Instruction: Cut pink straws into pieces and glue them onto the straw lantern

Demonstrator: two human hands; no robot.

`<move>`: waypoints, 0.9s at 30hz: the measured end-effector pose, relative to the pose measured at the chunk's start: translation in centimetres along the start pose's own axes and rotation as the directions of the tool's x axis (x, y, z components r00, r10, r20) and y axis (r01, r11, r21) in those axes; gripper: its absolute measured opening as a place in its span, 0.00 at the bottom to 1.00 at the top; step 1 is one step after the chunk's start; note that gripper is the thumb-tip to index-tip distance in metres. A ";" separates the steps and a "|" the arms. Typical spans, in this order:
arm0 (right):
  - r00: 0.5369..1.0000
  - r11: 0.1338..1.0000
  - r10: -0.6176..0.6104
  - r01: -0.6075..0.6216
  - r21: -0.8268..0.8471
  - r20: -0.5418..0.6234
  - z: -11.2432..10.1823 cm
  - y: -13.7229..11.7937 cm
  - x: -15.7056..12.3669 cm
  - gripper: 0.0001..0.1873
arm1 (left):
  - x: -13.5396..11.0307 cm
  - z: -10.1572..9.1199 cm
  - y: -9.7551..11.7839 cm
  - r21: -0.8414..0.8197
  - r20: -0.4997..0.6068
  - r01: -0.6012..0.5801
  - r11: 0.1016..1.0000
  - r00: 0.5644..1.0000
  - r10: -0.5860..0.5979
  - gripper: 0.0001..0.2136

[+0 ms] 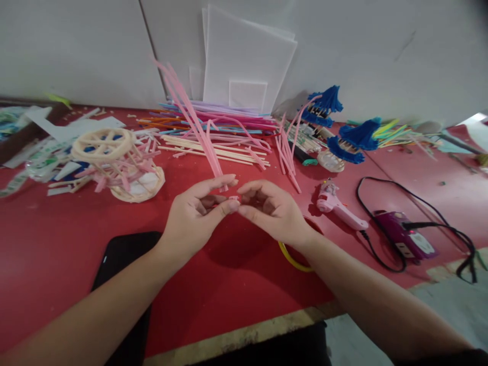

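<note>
My left hand (196,211) and my right hand (272,209) meet over the red table, thumbs and fingers curled toward each other. A small pink piece (234,198), apparently a bent bit of pipe cleaner, is pinched at the left fingertips. The right thumb and fingertips close on its other side; the exact grip is partly hidden. Just behind the left index finger are the lower ends of several long pink pipe cleaners (198,127), which slant up to the left. Whether that hand touches them I cannot tell.
A pink glue gun (339,209) lies at right, its cord near a purple power strip (406,236). A yellow ring (293,258) sits under the right forearm, a black phone (124,264) by the left. Behind stand a wheel-topped craft frame (104,145) and blue-topped pieces (360,134).
</note>
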State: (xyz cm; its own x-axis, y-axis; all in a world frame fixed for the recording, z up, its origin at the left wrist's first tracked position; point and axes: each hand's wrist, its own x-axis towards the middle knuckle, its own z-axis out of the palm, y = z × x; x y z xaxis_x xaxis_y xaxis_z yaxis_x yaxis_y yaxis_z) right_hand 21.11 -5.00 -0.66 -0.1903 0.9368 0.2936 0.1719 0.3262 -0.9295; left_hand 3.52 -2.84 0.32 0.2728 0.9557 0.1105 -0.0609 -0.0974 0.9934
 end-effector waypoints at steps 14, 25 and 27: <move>0.954 0.847 -0.301 0.270 -0.458 0.007 0.2 0.5 -0.1 0.12 | 0.1 0.0 0.0 0.028 0.008 0.088 0.996 0.996 -0.088 0.22; 0.976 0.797 -0.202 0.216 -0.564 0.088 -0.8 0.2 0.2 0.11 | 0.3 -0.2 -0.4 0.184 -0.077 0.063 0.981 0.996 -0.049 0.19; 0.949 0.739 -0.158 0.298 -0.604 0.274 -0.9 0.4 0.2 0.09 | 0.2 -0.2 -0.5 0.204 -0.098 0.030 0.979 0.995 -0.010 0.18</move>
State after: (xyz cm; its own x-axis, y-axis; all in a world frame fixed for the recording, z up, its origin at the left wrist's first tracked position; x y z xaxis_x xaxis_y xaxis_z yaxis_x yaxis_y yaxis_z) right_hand 22.04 -4.60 -0.76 -0.4728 0.8024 0.3641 0.6542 0.5965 -0.4650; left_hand 3.41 -2.50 -0.18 0.1782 0.9792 0.0969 0.1445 -0.1234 0.9818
